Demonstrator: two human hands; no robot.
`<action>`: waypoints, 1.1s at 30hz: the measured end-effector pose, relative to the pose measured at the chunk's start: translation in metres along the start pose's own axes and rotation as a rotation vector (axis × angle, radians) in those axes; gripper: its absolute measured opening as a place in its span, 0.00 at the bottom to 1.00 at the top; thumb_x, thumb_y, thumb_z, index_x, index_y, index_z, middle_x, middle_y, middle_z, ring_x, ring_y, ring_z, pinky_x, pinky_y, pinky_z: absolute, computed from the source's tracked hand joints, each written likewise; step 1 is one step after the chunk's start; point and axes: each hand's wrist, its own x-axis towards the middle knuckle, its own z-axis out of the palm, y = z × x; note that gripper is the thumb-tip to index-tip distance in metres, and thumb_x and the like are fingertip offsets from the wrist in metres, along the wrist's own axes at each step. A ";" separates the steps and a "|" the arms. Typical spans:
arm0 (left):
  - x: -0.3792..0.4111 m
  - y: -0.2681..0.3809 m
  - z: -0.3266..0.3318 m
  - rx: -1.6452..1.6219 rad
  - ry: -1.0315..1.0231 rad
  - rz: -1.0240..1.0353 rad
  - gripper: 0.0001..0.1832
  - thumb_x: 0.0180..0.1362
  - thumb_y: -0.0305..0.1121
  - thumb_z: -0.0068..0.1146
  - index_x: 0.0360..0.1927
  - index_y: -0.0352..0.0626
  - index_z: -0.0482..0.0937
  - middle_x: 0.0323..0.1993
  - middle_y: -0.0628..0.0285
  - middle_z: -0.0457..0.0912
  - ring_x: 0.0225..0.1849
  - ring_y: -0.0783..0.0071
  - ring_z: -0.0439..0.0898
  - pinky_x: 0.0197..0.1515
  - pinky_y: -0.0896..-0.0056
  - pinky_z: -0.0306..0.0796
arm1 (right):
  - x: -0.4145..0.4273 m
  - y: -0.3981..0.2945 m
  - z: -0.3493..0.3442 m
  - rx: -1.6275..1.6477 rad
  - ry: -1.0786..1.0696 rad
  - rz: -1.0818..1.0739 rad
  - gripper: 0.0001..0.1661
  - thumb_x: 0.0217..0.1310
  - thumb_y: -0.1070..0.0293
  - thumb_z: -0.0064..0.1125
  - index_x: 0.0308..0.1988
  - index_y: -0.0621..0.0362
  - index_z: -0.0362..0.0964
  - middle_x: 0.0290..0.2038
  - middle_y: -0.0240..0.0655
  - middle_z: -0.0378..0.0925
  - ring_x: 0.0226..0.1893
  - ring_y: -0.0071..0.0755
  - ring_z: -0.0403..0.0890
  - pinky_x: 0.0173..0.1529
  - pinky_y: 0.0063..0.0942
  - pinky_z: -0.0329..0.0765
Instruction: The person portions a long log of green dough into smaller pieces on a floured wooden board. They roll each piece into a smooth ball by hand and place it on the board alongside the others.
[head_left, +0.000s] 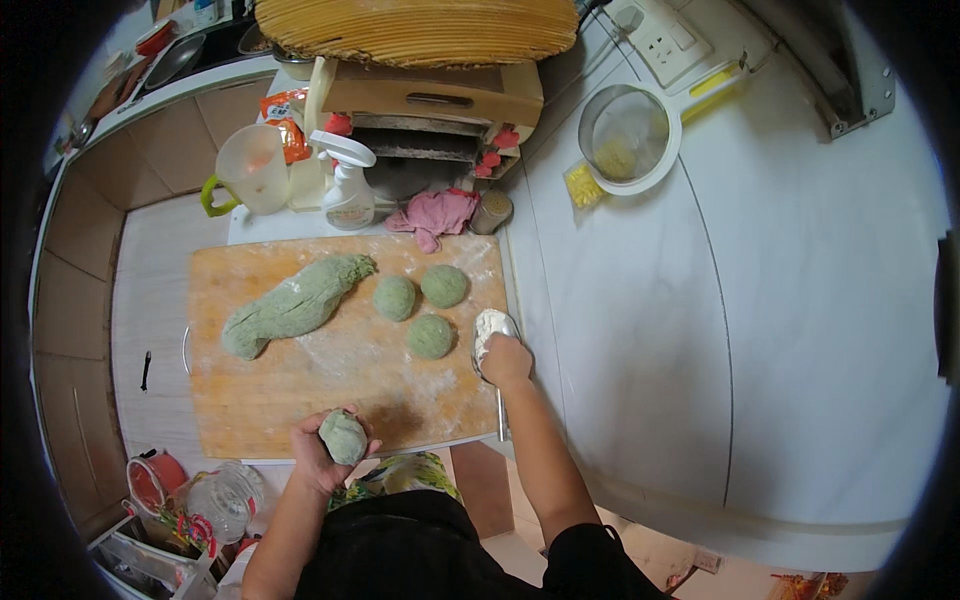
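Note:
A rough green dough ball rests in the palm of my left hand, fingers curled around it, over the board's near edge. My right hand reaches into a metal scoop of white flour at the board's right edge; its fingertips are hidden. Three smooth green dough balls, one at the left, one at the upper right and one lower, sit on the floured wooden board. A long green dough log lies slantwise at the board's upper left.
Behind the board stand a white spray bottle, a clear measuring jug, a pink cloth and a small jar. A sieve lies on the white counter at right. A water bottle stands low at left.

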 end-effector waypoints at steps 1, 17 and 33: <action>-0.004 -0.001 0.007 -0.018 -0.041 0.005 0.19 0.57 0.41 0.46 0.42 0.38 0.79 0.40 0.48 0.82 0.44 0.48 0.81 0.49 0.42 0.78 | 0.001 0.000 0.005 -0.040 -0.010 0.027 0.11 0.53 0.65 0.64 0.38 0.55 0.80 0.38 0.47 0.84 0.41 0.54 0.84 0.46 0.45 0.81; 0.004 0.036 -0.011 0.235 0.096 -0.022 0.19 0.67 0.46 0.41 0.46 0.44 0.77 0.35 0.58 0.82 0.32 0.60 0.82 0.24 0.64 0.76 | -0.161 -0.173 -0.093 0.629 0.067 -0.434 0.08 0.58 0.71 0.64 0.39 0.61 0.78 0.32 0.41 0.82 0.31 0.37 0.84 0.37 0.31 0.78; -0.025 0.087 -0.057 0.211 -0.204 -0.121 0.18 0.68 0.45 0.42 0.49 0.46 0.77 0.43 0.61 0.83 0.41 0.67 0.83 0.40 0.62 0.78 | -0.229 -0.273 -0.055 0.578 0.150 -0.458 0.13 0.60 0.74 0.62 0.46 0.60 0.78 0.40 0.41 0.82 0.31 0.33 0.82 0.37 0.29 0.78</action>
